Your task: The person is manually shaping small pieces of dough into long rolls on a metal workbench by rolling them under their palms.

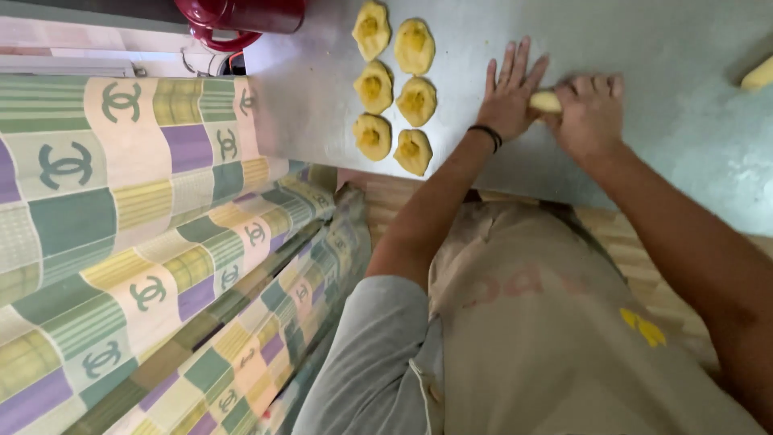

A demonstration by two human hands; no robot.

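I see my left hand (510, 97) lying flat with fingers spread and my right hand (590, 113) curled over a dough roll (546, 101) on the steel counter (644, 48), mostly hiding it. Six filled dough pieces (393, 87) sit left; another dough lump (759, 74) is cut off.

Both hands, the left hand (509, 93) flat and the right hand (590, 113) curled, press a dough roll (545, 101) just right of six shaped dough pieces (393, 87) on the metal table (644, 48).
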